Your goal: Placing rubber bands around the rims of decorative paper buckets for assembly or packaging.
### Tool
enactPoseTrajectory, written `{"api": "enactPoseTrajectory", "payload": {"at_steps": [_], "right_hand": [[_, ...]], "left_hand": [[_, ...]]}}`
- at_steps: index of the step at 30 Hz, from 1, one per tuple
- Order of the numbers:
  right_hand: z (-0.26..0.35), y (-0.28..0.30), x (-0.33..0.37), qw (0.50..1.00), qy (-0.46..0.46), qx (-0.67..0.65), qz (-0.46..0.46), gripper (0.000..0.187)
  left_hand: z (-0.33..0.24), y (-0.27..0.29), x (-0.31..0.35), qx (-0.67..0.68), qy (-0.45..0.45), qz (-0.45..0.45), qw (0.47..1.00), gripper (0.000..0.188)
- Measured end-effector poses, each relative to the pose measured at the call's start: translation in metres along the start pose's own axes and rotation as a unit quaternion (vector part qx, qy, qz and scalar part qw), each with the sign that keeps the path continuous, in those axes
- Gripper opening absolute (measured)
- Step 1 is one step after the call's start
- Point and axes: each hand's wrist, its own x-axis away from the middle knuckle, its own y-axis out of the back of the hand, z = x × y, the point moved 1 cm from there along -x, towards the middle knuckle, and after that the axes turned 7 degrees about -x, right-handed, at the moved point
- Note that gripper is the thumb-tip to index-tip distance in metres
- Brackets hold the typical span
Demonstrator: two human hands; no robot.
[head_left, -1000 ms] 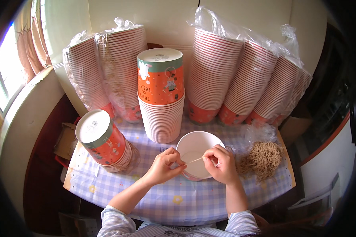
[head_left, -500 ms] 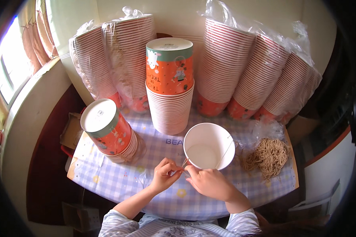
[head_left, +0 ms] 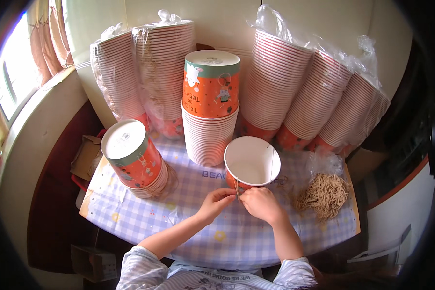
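Observation:
A white-lined paper bucket (head_left: 250, 162) with an orange outside stands open side up, tilted a little toward me. A thin tan string (head_left: 237, 185) hangs down its near side, and another length of it crosses the right part of the opening. Just below the near rim, my left hand (head_left: 214, 205) pinches the string between thumb and fingertips. My right hand (head_left: 263, 205) is closed beside it, fingertips on the string, close against the bucket's wall. The exact grip of the fingertips is too small to see. To the right lies a heap of tan strings (head_left: 326, 195).
A tall stack of nested buckets (head_left: 210, 137) stands behind, topped by an upside-down one. At left is a shorter upside-down stack (head_left: 133, 159) with string around it. Several plastic-wrapped stacks (head_left: 275, 79) line the back. A checked tablecloth (head_left: 179, 232) covers the table.
The bucket has tipped back more upright and shifted slightly away from me. My hands have moved up and right, and the string now hangs straighter at the bucket's near side.

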Motion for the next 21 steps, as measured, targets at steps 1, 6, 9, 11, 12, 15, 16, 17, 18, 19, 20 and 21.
{"api": "enactPoseTrajectory", "payload": {"at_steps": [1,6,9,11,12,15,16,17,18,19,20,21], "right_hand": [[0.001,0.000,0.001,1.000,0.012,-0.002,-0.027,0.008],[0.001,-0.026,0.006,0.974,0.064,0.020,-0.215,0.008],[0.003,-0.037,0.006,0.952,0.056,0.030,-0.299,0.014],[0.007,-0.040,0.009,0.949,0.056,0.026,-0.311,0.014],[0.007,-0.042,0.009,0.945,0.056,0.021,-0.320,0.014],[0.007,-0.047,0.008,0.943,0.059,-0.013,-0.327,0.015],[0.007,-0.048,0.009,0.944,0.058,-0.015,-0.324,0.015],[0.005,-0.048,0.010,0.945,0.059,-0.033,-0.321,0.015],[0.003,-0.048,0.012,0.945,0.059,-0.051,-0.319,0.015],[0.001,-0.048,0.012,0.945,0.057,-0.053,-0.318,0.015],[0.000,-0.048,0.013,0.945,0.068,-0.069,-0.311,0.013],[-0.003,-0.048,0.014,0.945,0.079,-0.084,-0.305,0.012]], "left_hand": [[0.002,-0.002,-0.001,0.032,0.021,0.007,0.999,0.018],[0.022,-0.004,-0.007,0.117,0.047,0.013,0.992,0.016],[0.026,-0.006,-0.009,0.150,0.020,0.028,0.988,0.011],[0.025,-0.008,-0.009,0.192,0.052,0.016,0.980,0.009],[0.026,-0.007,-0.009,0.192,0.053,0.015,0.980,0.009],[0.030,-0.004,-0.007,0.197,0.074,0.023,0.977,0.007],[0.030,-0.004,-0.006,0.207,0.068,0.029,0.976,0.007],[0.030,-0.004,-0.006,0.216,0.063,0.034,0.974,0.008],[0.030,-0.004,-0.005,0.216,0.066,0.033,0.974,0.008],[0.029,-0.005,-0.004,0.212,0.059,0.034,0.975,0.006],[0.028,-0.005,-0.004,0.208,0.051,0.035,0.976,0.005],[0.026,-0.005,-0.005,0.206,0.053,0.036,0.976,0.005]]}}
